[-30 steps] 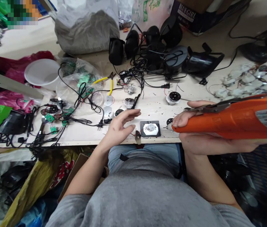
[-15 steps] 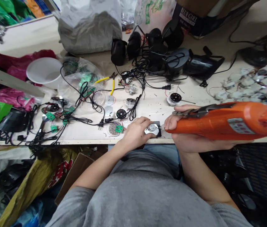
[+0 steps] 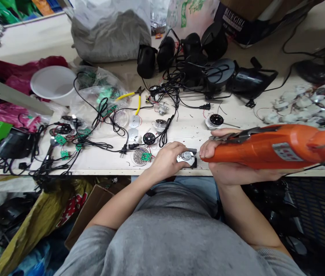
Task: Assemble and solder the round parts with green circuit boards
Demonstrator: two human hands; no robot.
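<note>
Holding one screwdriver (image 3: 268, 148) in right hand (image 3: 231, 170), left hand (image 3: 166, 161) on one plate (image 3: 187, 158)

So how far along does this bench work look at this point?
Partway, it seems. Done: black lamp housings with cords sit at the back, and white wired units lie heaped at right. In hand: the left hand rests on a round metal fitting, and the right hand holds an orange electric screwdriver with its tip beside it. Left: green circuit boards and a dish of screws lie loose.

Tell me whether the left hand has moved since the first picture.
Yes: the left hand has moved rightward, away from the yellow-handled pliers, and now rests over the black plate.
</note>
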